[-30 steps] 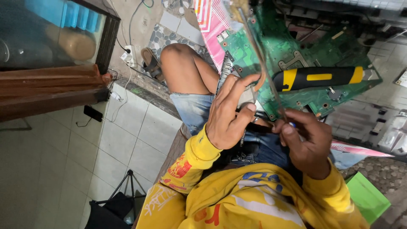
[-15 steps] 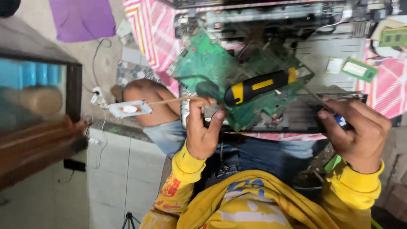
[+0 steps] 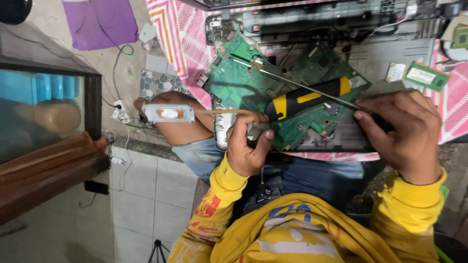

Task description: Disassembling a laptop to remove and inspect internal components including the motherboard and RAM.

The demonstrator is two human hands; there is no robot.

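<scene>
My left hand sits at the lower middle of the frame, fingers curled shut around a thin flat ribbon cable that runs left from my fist to a small pale board with an oval button pad, which hangs over my bare knee. My thumb presses against a small grey part at the near edge of the laptop base.

My right hand is at the right of the frame, fingers pinched together on the handle end of a long thin screwdriver; its slim shaft slants up and left across the green motherboard, with the tip near a small connector toward the board's upper left.

A second screwdriver with a black and yellow handle lies loose on the motherboard, between my two hands.

A small green wireless card rests on the laptop base at the upper right. A pink striped cloth lies under everything, and a purple cloth is on the floor at the upper left.
</scene>
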